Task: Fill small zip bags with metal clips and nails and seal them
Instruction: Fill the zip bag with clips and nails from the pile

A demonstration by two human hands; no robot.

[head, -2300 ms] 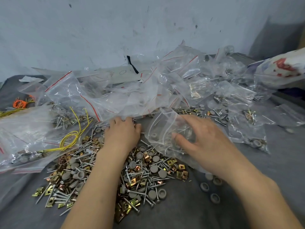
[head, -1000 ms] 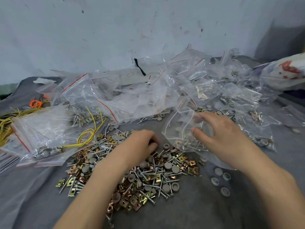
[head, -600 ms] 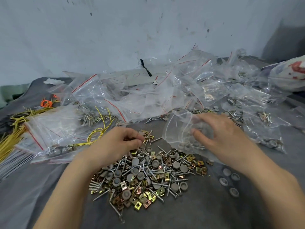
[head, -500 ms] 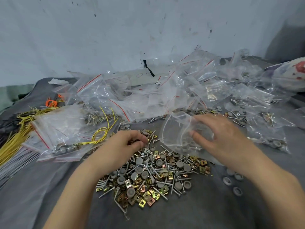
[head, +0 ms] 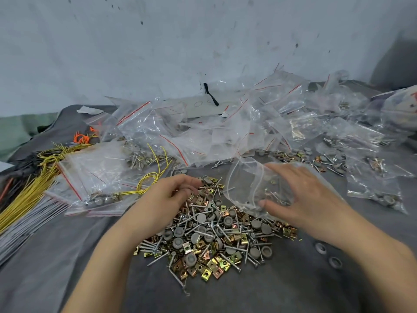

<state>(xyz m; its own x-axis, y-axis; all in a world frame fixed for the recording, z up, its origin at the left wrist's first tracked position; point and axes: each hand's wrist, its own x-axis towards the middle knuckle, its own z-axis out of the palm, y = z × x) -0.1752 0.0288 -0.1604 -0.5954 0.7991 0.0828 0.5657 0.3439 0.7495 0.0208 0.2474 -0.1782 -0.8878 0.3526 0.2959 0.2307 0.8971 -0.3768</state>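
A loose heap of brass-coloured metal clips, nails and grey caps (head: 209,236) lies on the grey cloth in front of me. My right hand (head: 300,195) holds a small clear zip bag (head: 246,184) with its mouth gaping toward the left; a few nails and clips lie inside it. My left hand (head: 167,197) sits at the heap's upper left edge, fingers curled and pinching small parts beside the bag's mouth. What exactly sits between the fingertips is too small to tell.
Many clear zip bags with red strips (head: 203,132) pile up behind the heap, some holding parts. Filled bags (head: 94,179) and yellow wires (head: 27,190) lie at the left. More filled bags (head: 372,186) lie at the right. Three grey caps (head: 327,256) lie apart.
My left hand has drawn back from the far side of the heap to its upper left edge and curled on parts. My right hand keeps holding the open bag. The view has shifted left.
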